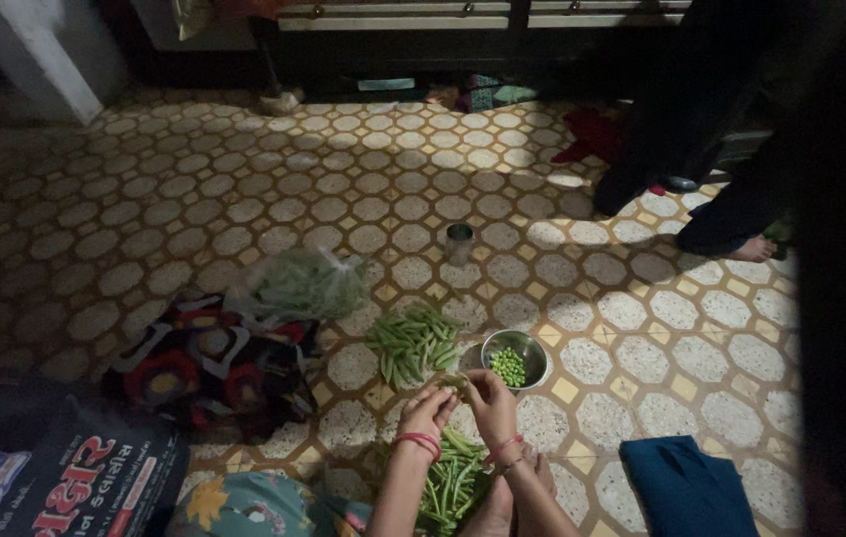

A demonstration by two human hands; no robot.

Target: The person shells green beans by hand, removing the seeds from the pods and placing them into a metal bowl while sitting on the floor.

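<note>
Peas could scatter from here: the left hand (427,410) and the right hand (489,394) meet over the tiled floor (642,328), fingers pinched shut on a single green pod (455,381) held between them, just short of the steel bowl (515,356), so a pod that bursts open at once would likely send peas rolling onto the tiles rather than into the bowl. The bowl sits small and close to the right hand; I judge that a careless knuckle could tip it and spill the loose peas (508,367) already inside. The light is dim, so a dropped pea would be hard to find among the speckled tiles. Counting what shows: two hands, each with red bangles at the wrist; one pod in the grip; one bowl; one pile of pods (411,341) beside the bowl to the left; a second heap of pods (453,482) below the hands, near the person's lap, though whether these are emptied or whole I cannot tell; one clear plastic bag (309,283) with more greens, behind the pile; one small steel cup (459,243) standing apart, farther out; one patterned cloth (214,363) at the left; one printed sack (65,477) in the near corner; one folded blue cloth (686,487) at the right. Another person's bare foot (756,249) rests at the right edge.
</note>
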